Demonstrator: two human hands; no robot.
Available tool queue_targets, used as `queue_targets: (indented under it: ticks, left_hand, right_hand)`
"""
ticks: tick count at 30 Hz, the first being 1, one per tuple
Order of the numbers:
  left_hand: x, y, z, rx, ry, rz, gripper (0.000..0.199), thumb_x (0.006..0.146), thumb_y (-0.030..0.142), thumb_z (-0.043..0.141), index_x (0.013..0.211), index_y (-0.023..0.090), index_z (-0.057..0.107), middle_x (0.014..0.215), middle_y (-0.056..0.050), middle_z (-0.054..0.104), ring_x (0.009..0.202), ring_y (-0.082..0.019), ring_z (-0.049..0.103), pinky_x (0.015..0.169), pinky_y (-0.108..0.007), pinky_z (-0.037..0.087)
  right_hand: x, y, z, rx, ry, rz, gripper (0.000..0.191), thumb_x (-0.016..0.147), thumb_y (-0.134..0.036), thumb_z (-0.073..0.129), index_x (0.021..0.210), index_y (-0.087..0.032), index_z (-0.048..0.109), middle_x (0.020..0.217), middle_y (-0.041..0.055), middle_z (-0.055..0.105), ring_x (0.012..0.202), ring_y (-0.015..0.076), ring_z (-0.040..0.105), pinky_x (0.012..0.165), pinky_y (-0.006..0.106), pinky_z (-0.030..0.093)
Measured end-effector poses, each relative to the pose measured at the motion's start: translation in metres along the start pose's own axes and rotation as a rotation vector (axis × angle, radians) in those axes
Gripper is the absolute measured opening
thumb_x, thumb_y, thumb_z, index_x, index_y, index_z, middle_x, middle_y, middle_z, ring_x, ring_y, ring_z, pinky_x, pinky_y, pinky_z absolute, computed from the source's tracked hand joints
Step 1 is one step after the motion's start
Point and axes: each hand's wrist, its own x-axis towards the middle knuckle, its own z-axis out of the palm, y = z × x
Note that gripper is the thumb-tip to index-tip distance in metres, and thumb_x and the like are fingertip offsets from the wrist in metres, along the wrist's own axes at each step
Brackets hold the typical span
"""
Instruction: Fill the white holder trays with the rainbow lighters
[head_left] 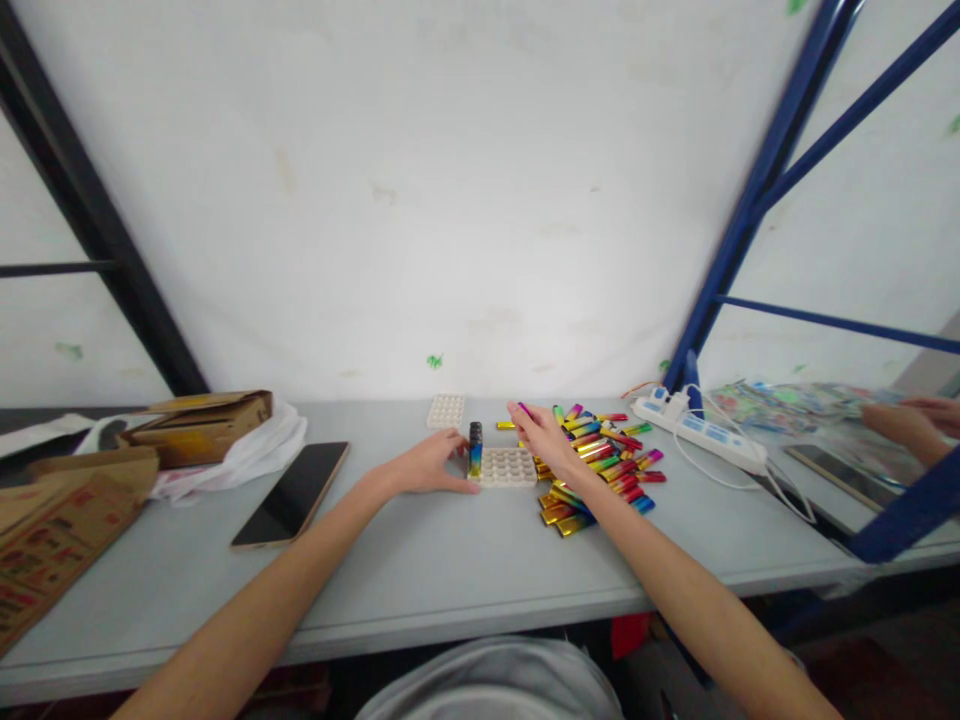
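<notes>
A white tray (pixel 510 467) with rows of round holes lies on the table between my hands. Along its left edge stands a row of blue-and-gold lighters (pixel 475 455) with dark tops. My left hand (pixel 431 465) rests beside that edge, thumb and fingers spread apart around the tray's left end. Above the tray's right half, my right hand (pixel 541 437) pinches a shiny lighter with a purple end (pixel 525 409). Under and beyond my right wrist lies a loose pile of metallic, many-coloured lighters (pixel 611 465).
A second holed tray (pixel 446 411) sits near the wall. To the left lie a phone (pixel 292 495), a white plastic bag (pixel 259 450) and cardboard boxes (pixel 214 425). On the right, a power strip (pixel 701 430) trails cables beside a blue frame (pixel 739 240); another person's hands (pixel 911 425) show beyond it.
</notes>
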Motion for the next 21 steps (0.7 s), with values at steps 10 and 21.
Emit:
queue_targets:
  ticks: [10,21]
  left_hand:
    - [0.000,0.002,0.000,-0.011,0.019,0.008,0.065,0.068,0.066,0.082,0.106,0.015,0.069,0.105,-0.011,0.068,0.093,-0.029,0.064,0.083,-0.037,0.052]
    - [0.000,0.003,-0.001,-0.021,0.014,0.012,0.064,0.068,0.064,0.082,0.106,0.015,0.069,0.105,-0.011,0.068,0.093,-0.028,0.063,0.084,-0.037,0.052]
  right_hand:
    - [-0.006,0.004,0.009,-0.304,0.116,-0.144,0.033,0.081,-0.046,0.046,0.060,-0.023,0.035,0.059,-0.0047,0.028,0.058,0.0116,0.030,0.055,0.027,0.022]
    - [-0.008,0.003,0.015,-0.367,0.096,-0.191,0.043,0.087,-0.054,0.047,0.060,-0.023,0.036,0.058,-0.0041,0.032,0.060,0.0130,0.034,0.059,0.027,0.025]
